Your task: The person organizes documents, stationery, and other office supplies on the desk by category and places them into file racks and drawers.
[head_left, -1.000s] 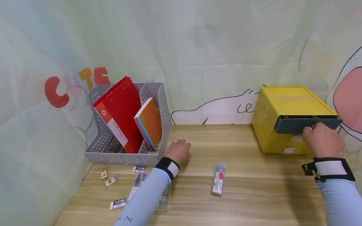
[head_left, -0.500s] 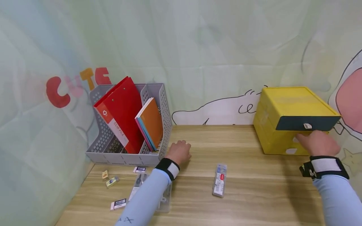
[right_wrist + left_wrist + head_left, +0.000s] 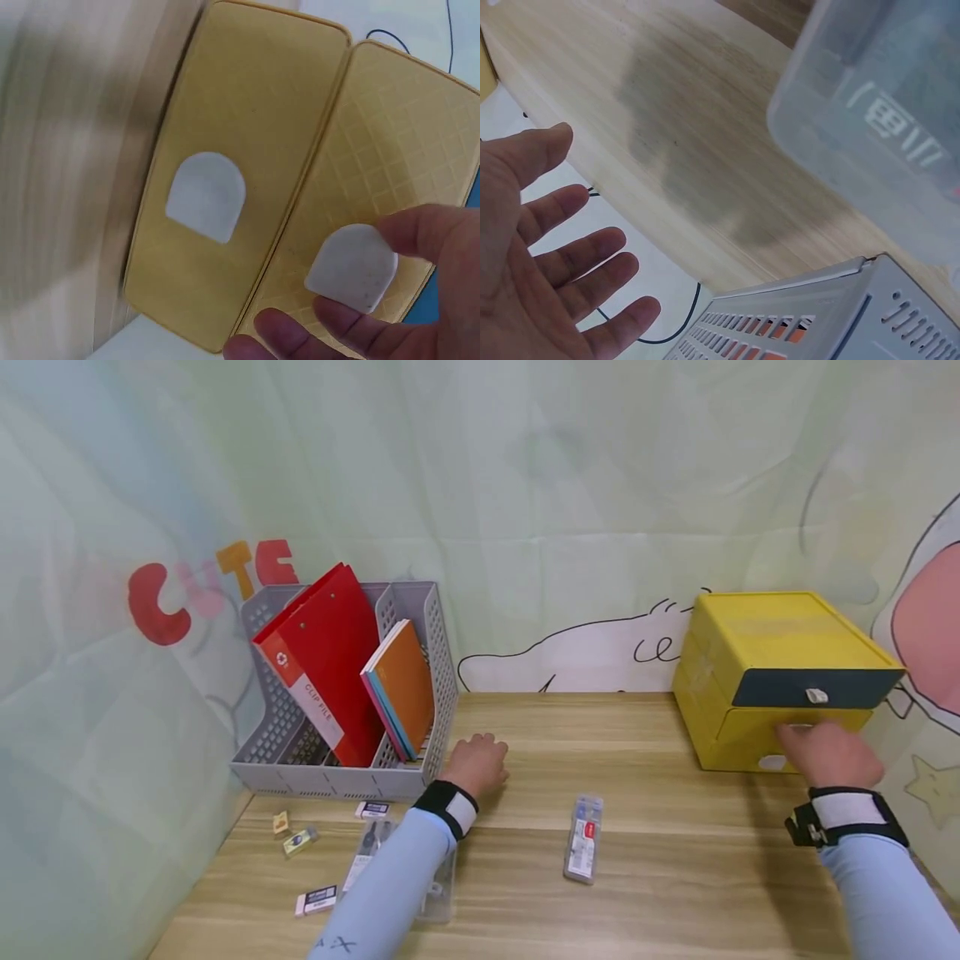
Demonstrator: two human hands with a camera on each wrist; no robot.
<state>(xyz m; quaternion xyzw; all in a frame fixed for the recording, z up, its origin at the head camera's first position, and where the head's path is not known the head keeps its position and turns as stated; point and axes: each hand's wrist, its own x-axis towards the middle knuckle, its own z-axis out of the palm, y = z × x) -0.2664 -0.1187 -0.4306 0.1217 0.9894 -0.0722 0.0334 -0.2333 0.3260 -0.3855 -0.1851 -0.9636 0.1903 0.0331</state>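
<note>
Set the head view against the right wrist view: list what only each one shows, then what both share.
Only the head view shows the grey plastic file rack with the red clip file, the clear plastic pen case, the left hand and the dark blue top drawer. Only the right wrist view shows the grid texture on the yellow middle drawer front. Both show the right hand at the white tab handle of the yellow drawer box.
</note>
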